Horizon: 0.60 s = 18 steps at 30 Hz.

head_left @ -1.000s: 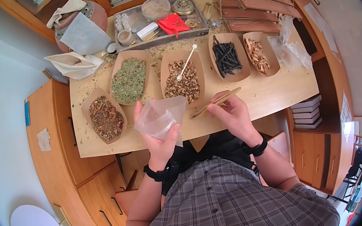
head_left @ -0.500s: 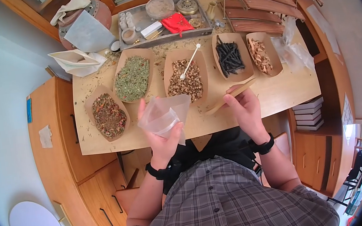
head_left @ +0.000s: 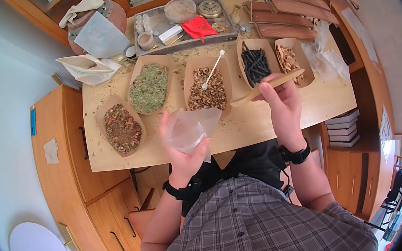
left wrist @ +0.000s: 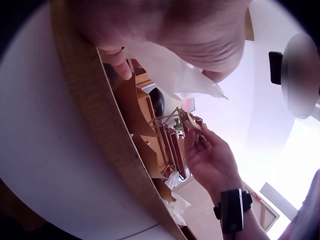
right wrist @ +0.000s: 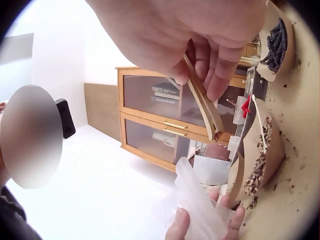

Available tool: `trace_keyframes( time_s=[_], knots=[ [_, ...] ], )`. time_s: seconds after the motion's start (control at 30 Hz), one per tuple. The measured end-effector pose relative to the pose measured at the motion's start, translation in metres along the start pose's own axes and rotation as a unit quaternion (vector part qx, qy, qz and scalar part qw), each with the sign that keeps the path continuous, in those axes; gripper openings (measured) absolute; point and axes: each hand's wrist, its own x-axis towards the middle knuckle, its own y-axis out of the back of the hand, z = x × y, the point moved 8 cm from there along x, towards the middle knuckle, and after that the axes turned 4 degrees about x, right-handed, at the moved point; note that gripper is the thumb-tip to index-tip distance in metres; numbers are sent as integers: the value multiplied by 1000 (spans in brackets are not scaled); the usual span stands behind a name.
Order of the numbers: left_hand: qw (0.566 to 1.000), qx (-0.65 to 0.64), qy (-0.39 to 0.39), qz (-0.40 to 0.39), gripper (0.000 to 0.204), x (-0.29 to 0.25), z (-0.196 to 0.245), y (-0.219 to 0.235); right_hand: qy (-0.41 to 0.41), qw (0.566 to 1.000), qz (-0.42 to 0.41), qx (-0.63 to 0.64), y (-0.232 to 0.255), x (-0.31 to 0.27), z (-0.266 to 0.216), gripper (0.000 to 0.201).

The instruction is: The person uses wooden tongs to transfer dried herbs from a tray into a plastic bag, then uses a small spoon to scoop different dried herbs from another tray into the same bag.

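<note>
My left hand [head_left: 185,163] holds a translucent bag [head_left: 189,132] over the table's front edge, thumb and fingers round its sides. Between thumb and fingers of my right hand [head_left: 285,112] is a light wooden scoop or tongs [head_left: 276,82]; its tip points left, near the tray of brown pieces [head_left: 206,91]. In the right wrist view the wooden tool [right wrist: 200,97] shows edge-on, and the bag [right wrist: 192,200] hangs in the left hand below it. Beyond the right hand stand a tray of black sticks [head_left: 256,65] and a tray of pale chips [head_left: 287,58].
Green herbs [head_left: 149,86] and a mixed red-brown tray [head_left: 122,128] stand at the left. A white spoon [head_left: 213,70] lies in the brown pieces. Behind are a grey tray [head_left: 190,42], a wooden rack [head_left: 286,2] and an upright paper bag [head_left: 87,69]. Crumbs lie scattered on the table [head_left: 168,150].
My right hand has moved right and away from my body with the wooden tool, up to the front of the black sticks. The left hand and bag have shifted slightly right.
</note>
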Motion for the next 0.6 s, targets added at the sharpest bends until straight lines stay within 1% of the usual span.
trace_keyframes(
  time_s=[0.13, 0.17, 0.23, 0.3, 0.37, 0.43, 0.57, 0.6],
  knots=[
    [999, 31, -10, -29, 117, 0, 1, -8, 20, 999, -14, 23, -25, 16, -18, 20],
    [999, 35, -10, -24, 117, 0, 2, -7, 28, 999, -20, 18, -35, 20, -25, 20],
    [994, 87, -39, -57, 118, 1, 6, -12, 34, 999, -29, 17, -61, 27, -37, 20],
    [993, 95, -42, -56, 117, 0, 2, -12, 67, 989, -92, 94, -102, 30, -53, 22],
    [992, 99, -46, -61, 116, 1, 3, -16, 52, 978, -179, 98, -145, 31, -57, 24],
    [993, 100, -46, -46, 115, 4, 8, -15, 43, 965, -253, 61, -183, 22, -66, 28],
    [991, 119, -48, -46, 115, 7, 8, -13, 69, 957, -279, 43, -198, 19, -70, 31],
    [993, 105, -37, -44, 115, 4, 6, -13, 82, 961, -256, 59, -191, 21, -70, 30]
  ],
)
